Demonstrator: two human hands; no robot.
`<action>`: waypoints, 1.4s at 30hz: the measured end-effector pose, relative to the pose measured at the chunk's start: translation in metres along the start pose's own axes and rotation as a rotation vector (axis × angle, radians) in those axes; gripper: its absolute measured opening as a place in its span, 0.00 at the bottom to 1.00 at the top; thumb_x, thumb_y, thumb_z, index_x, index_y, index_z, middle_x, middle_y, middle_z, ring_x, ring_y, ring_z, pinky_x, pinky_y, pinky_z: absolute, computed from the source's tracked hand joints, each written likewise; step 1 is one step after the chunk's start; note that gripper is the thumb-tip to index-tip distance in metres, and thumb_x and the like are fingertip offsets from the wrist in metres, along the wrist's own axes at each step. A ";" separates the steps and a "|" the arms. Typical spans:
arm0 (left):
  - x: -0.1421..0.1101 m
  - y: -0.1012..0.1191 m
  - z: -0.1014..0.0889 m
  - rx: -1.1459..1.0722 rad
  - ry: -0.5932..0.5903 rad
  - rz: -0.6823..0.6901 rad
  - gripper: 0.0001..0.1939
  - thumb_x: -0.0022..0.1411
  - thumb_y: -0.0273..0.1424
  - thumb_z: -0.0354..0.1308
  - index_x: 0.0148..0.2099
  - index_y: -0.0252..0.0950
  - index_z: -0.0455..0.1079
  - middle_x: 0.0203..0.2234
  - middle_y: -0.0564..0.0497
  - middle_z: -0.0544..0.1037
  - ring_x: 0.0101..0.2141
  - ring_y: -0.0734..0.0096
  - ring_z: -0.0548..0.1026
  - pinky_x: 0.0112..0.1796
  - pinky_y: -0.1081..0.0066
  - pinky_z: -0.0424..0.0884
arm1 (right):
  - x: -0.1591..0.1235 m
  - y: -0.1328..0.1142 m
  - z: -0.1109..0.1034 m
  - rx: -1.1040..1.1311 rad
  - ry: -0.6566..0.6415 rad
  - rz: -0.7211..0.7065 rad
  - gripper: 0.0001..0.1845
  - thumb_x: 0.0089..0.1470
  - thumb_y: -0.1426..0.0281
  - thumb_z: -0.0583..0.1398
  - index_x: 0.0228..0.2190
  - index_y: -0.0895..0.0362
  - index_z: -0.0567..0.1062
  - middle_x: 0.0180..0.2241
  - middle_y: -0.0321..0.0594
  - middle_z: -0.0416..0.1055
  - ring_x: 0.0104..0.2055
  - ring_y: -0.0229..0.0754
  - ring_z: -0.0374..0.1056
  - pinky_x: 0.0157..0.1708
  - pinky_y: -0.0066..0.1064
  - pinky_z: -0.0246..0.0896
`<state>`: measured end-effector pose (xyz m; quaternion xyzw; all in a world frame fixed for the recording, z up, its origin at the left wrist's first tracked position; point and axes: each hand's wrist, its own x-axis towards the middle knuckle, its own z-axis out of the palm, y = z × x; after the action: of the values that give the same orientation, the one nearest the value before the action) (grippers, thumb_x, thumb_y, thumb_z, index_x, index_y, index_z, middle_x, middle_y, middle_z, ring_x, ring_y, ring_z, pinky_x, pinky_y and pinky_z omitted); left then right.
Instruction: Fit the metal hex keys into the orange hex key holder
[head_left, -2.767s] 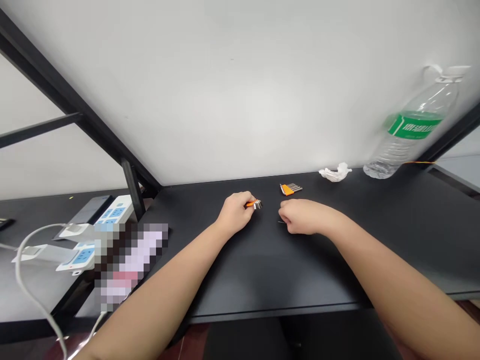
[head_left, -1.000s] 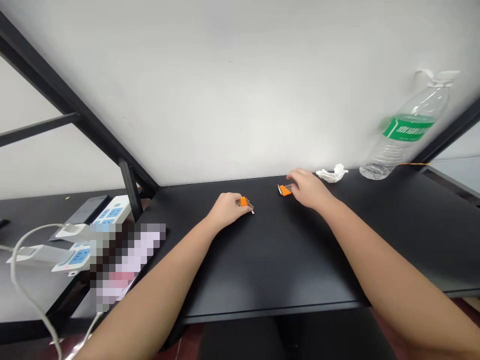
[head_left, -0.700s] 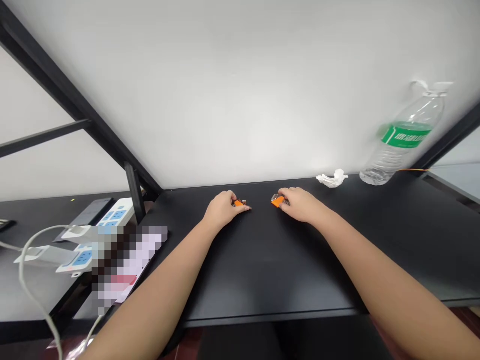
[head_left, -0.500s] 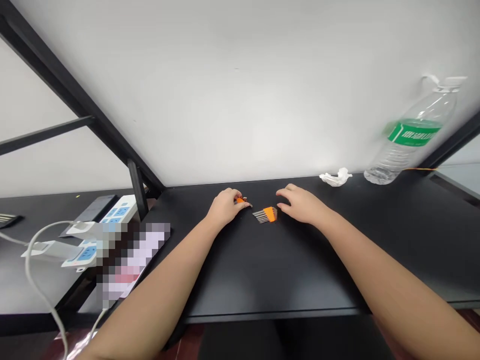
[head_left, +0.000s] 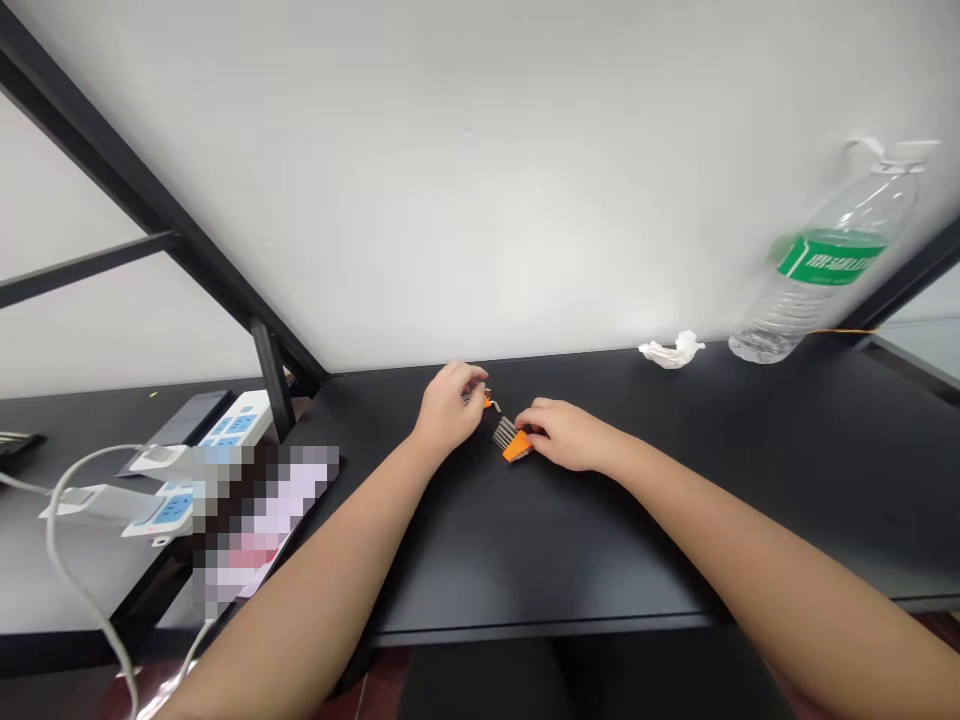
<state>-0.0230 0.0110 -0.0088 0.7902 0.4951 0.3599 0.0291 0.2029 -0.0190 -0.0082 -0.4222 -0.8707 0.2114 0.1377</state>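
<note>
Bright, soft light on the wall (head_left: 510,220) — faint sheen on the black tabletop (head_left: 555,550).

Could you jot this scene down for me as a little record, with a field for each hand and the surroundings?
Left hand: holding the left holder, orange, partly hidden
Right hand: at the right holder, seemingly touching it
Right holder: orange, with metal rods pointing toward the left hand
Desk: black
Back right: crumpled white tissue; clear bottle, green label
Far left: white power strip
</note>
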 end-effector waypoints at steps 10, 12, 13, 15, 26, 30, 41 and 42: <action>-0.011 0.041 -0.014 0.081 -0.511 0.204 0.15 0.60 0.46 0.61 0.34 0.38 0.72 0.29 0.52 0.75 0.30 0.67 0.72 0.32 0.67 0.64 | -0.004 0.006 -0.011 0.048 -0.004 0.098 0.05 0.55 0.68 0.61 0.28 0.55 0.74 0.34 0.38 0.74 0.33 0.38 0.67 0.31 0.28 0.57; -0.013 0.043 -0.012 0.099 -0.550 0.153 0.17 0.58 0.48 0.63 0.35 0.39 0.71 0.31 0.51 0.76 0.32 0.64 0.73 0.31 0.67 0.63 | -0.004 0.003 -0.009 0.070 -0.020 0.150 0.06 0.53 0.68 0.60 0.26 0.55 0.72 0.31 0.35 0.74 0.30 0.36 0.66 0.28 0.27 0.55; -0.014 0.043 -0.010 0.088 -0.561 0.126 0.17 0.57 0.48 0.64 0.36 0.39 0.71 0.32 0.51 0.76 0.33 0.63 0.74 0.31 0.67 0.64 | -0.003 0.002 -0.008 0.079 -0.029 0.185 0.06 0.52 0.68 0.60 0.25 0.55 0.71 0.30 0.34 0.74 0.28 0.36 0.65 0.27 0.27 0.54; -0.017 0.044 -0.005 0.041 -0.566 0.059 0.16 0.55 0.46 0.65 0.36 0.39 0.70 0.34 0.50 0.76 0.36 0.62 0.75 0.33 0.67 0.67 | -0.002 0.001 -0.007 0.087 -0.039 0.258 0.05 0.51 0.68 0.60 0.25 0.54 0.70 0.29 0.33 0.74 0.27 0.36 0.65 0.25 0.27 0.52; -0.021 0.053 0.006 -0.029 -0.544 -0.117 0.14 0.48 0.33 0.64 0.39 0.39 0.70 0.38 0.48 0.77 0.40 0.58 0.75 0.39 0.64 0.71 | 0.004 -0.004 -0.011 -0.067 -0.074 0.444 0.06 0.51 0.65 0.59 0.26 0.54 0.72 0.30 0.38 0.76 0.27 0.41 0.68 0.23 0.30 0.52; -0.021 0.052 0.008 -0.019 -0.548 -0.132 0.14 0.48 0.33 0.65 0.38 0.40 0.69 0.38 0.49 0.77 0.38 0.59 0.75 0.38 0.63 0.70 | 0.000 0.007 -0.024 -0.237 -0.139 0.488 0.06 0.50 0.66 0.59 0.26 0.54 0.72 0.30 0.43 0.76 0.28 0.44 0.69 0.24 0.32 0.52; -0.025 0.055 0.006 -0.052 -0.503 -0.070 0.13 0.52 0.30 0.61 0.40 0.40 0.62 0.34 0.51 0.74 0.33 0.64 0.73 0.31 0.67 0.65 | -0.004 0.001 -0.016 0.161 0.018 0.258 0.05 0.53 0.71 0.58 0.34 0.52 0.72 0.34 0.33 0.77 0.32 0.37 0.70 0.29 0.27 0.57; -0.025 0.056 0.006 -0.046 -0.502 -0.051 0.12 0.53 0.30 0.60 0.39 0.40 0.61 0.34 0.51 0.73 0.33 0.64 0.72 0.30 0.67 0.64 | -0.002 -0.001 -0.013 0.176 0.019 0.265 0.06 0.52 0.72 0.58 0.34 0.52 0.72 0.34 0.33 0.77 0.32 0.37 0.70 0.29 0.26 0.57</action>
<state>0.0168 -0.0356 -0.0039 0.8412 0.4839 0.1626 0.1783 0.2095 -0.0178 0.0036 -0.5217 -0.7841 0.2992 0.1533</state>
